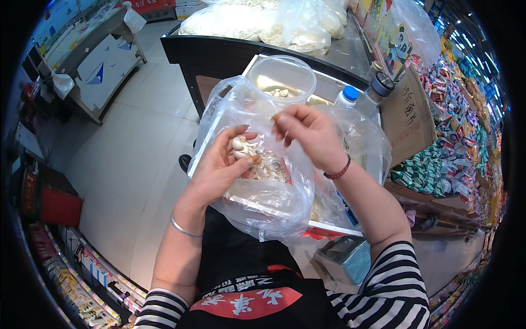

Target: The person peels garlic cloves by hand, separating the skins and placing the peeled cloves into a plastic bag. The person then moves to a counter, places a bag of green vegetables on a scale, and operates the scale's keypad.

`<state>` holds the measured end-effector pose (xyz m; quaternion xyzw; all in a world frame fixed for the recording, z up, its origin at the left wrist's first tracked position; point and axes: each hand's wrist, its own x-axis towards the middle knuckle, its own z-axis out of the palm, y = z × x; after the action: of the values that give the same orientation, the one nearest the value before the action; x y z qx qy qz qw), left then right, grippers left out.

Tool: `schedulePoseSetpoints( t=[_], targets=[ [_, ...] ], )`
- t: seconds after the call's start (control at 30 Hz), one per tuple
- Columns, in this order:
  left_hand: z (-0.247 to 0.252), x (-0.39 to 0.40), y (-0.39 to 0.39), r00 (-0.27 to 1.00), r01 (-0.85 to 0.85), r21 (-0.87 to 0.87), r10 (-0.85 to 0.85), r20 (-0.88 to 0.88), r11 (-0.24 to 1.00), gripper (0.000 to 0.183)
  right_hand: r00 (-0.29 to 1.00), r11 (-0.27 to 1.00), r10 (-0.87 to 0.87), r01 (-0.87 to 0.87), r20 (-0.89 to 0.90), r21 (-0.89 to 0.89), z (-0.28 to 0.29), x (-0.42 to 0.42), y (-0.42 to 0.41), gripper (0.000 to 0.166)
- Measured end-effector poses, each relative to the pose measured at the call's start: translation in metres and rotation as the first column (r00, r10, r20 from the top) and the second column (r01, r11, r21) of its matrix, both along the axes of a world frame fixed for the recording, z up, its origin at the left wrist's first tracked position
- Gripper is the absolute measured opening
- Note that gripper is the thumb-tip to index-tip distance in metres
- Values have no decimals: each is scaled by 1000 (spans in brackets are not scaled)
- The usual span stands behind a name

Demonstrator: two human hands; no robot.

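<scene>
My left hand (220, 164) holds a partly broken garlic bulb (242, 147) over a clear plastic bag (267, 205). Inside the bag lies a heap of garlic skins and pieces (269, 166). Higher and to the right, my right hand (306, 131) has its thumb and index fingertip pinched together above the bag; whether something small sits between them cannot be told. Just beyond it stands a round clear plastic tub (282, 78) with peeled garlic cloves (281, 92) at its bottom.
A white bottle with a blue cap (347, 96) and a dark-lidded jar (378, 88) stand right of the tub. Bagged noodles (263, 24) lie on the black-edged counter (246, 47) beyond. A cardboard box flap (407, 119) and wrapped sweets (427, 168) border the right side.
</scene>
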<state>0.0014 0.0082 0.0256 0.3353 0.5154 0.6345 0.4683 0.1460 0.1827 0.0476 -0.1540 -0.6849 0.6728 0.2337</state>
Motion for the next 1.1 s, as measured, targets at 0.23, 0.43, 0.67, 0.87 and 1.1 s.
schedulePoseSetpoints(
  t=[0.23, 0.43, 0.67, 0.87, 1.1],
  targets=[
    [-26, -6, 2, 914, 1, 96, 38, -404, 995, 56, 976, 945, 41, -107, 215, 308, -3, -2, -39, 18],
    [-15, 3, -2, 837, -62, 54, 81, -541, 997, 57, 971, 941, -11, -71, 240, 330, 1, -1, -45, 21],
    [-18, 3, -2, 818, -70, 69, 97, -568, 995, 53, 968, 946, 13, -93, 252, 311, -5, 1, -45, 19],
    [-21, 4, -2, 872, -84, 44, 95, -480, 995, 50, 978, 974, 94, -129, 186, 187, -20, -2, -35, 18],
    [-16, 6, -2, 859, -88, -8, 71, -507, 996, 48, 990, 926, 26, -76, 138, 370, -20, -2, -37, 20]
  ],
)
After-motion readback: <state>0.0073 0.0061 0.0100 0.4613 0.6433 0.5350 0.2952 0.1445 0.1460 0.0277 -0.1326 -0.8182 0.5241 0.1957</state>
